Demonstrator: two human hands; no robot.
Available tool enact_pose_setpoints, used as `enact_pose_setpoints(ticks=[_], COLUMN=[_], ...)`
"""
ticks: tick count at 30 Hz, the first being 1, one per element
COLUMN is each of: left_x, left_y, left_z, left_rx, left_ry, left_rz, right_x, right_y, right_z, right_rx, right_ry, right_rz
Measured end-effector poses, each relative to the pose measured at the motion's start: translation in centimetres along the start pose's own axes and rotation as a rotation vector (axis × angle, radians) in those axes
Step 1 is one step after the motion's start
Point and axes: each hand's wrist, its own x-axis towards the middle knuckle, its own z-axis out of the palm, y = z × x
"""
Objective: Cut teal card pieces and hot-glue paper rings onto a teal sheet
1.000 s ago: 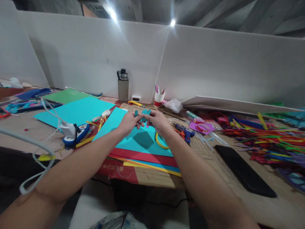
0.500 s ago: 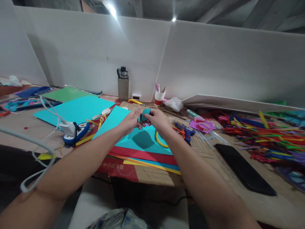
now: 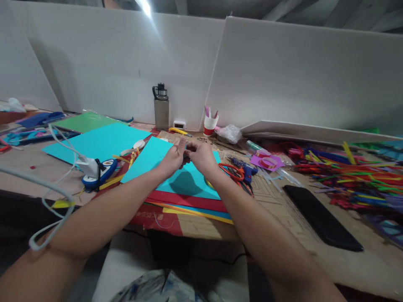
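My left hand [image 3: 174, 158] and my right hand [image 3: 200, 157] meet above a turquoise sheet [image 3: 151, 161], fingertips together. Both are closed around a small teal piece, of which only a sliver shows between the fingers. The turquoise sheet lies on red, blue and yellow sheets [image 3: 220, 214], and the hands cast a shadow on it. Partly behind my right wrist is a yellow ring. Orange-handled scissors [image 3: 235, 171] lie right of that wrist, beside a blue glue gun [image 3: 248, 171].
A black phone [image 3: 321, 218] and a heap of coloured pipe cleaners [image 3: 355, 176] are at the right. At the back stand a bottle [image 3: 161, 111] and a paper cup [image 3: 210, 125]. A blue power strip [image 3: 100, 175] with a white cable sits at the left.
The teal piece, plainly visible before, is now mostly covered by my fingers. My right hand has turned more over it. The view has shifted slightly, and more of the scissors shows.
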Motion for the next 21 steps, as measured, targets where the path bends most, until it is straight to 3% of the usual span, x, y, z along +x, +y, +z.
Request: enact_pose_setpoints(ticks=[3, 7, 11, 14, 16, 19, 21], left_x=[0.0, -0.4, -0.4, 0.4, 1.2, 2.5, 3.1], left_y=[-0.3, -0.5, -0.4, 0.1, 1.0, 2.7, 3.8], left_z=[-0.1, 0.3, 0.4, -0.5, -1.7, -3.9, -5.2], left_rx=[0.023, 0.024, -0.077, -0.059, -0.014, -0.041, -0.149], left_ry=[0.067, 0.056, 0.002, 0.007, 0.117, 0.464, 0.602], left_rz=[0.063, 0.067, -0.094, -0.195, -0.165, 0.15, 0.338], right_x=[-0.2, -0.6, -0.6, 0.3, 1.3, 3.0, 3.8], right_y=[-0.3, -0.3, -0.1, -0.5, -0.8, -1.0, -1.0], right_z=[0.2, 0.1, -0.1, -0.4, -0.6, -0.1, 1.0], right_rx=[0.002, 0.077, 0.126, 0.1, 0.073, 0.059, 0.06], right_ry=[-0.029, -0.067, -0.086, -0.051, 0.017, -0.004, -0.084], right_rz=[-0.082, -0.005, 0.062, 0.086, 0.101, 0.137, 0.15])
